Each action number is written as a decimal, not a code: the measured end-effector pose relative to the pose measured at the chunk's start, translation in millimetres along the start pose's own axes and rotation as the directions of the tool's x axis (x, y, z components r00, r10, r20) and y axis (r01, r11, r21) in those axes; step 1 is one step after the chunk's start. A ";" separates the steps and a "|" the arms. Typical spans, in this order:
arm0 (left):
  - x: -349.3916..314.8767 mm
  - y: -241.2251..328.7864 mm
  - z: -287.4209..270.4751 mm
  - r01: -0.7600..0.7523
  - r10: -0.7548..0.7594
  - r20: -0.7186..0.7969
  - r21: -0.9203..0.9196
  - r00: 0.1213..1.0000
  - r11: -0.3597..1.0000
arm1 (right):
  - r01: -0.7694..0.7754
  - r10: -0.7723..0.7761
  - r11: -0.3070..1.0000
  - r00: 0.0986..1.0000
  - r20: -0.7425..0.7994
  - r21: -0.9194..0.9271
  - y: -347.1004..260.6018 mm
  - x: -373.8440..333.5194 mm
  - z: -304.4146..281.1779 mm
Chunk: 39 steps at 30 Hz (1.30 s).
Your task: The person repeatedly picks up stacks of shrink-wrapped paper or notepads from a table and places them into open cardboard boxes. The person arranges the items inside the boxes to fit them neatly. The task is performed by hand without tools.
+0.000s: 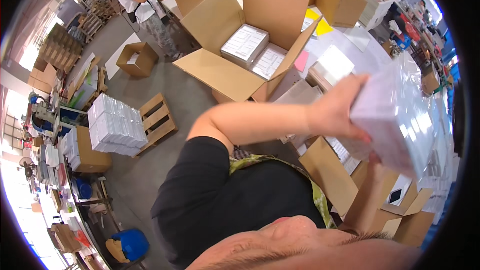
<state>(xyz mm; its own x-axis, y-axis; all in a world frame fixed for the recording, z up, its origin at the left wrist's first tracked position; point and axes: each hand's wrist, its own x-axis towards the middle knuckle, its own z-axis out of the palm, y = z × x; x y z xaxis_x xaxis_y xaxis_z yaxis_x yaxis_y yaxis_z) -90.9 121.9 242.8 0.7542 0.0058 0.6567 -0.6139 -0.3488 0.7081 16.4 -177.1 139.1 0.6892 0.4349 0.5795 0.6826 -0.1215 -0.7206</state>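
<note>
A thick plastic-wrapped stack of white paper is held up at the right, its clear film shining. My left hand reaches across my body and grips the stack's near-left end, thumb and fingers spread around it. From below, my right hand supports the lower edge; most of its fingers are hidden behind the stack. Beneath my arms stands an open carton with white printed stacks partly visible inside. Ahead of me, a large open carton holds wrapped printed stacks, its flaps folded out.
More open cartons and loose sheets stand on the white table. Behind my left arm, a white paper pile sits by a wooden pallet. Another person works at the far left. A blue bin stands lower left.
</note>
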 end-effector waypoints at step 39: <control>-45.2 -150.2 -343.5 0.860 -0.145 0.848 -0.505 0.510 0.069 | -0.699 0.679 0.671 0.448 0.581 -0.245 -218.8 294.5 298.7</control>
<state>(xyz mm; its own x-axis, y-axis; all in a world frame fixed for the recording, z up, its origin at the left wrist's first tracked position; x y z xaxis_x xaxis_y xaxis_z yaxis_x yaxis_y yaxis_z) -112.9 496.0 195.9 0.6715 -0.7409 0.0119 0.4884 0.4547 0.7448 -2.5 244.1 353.7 0.6312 0.6311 -0.4509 0.0358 -0.6044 -0.7959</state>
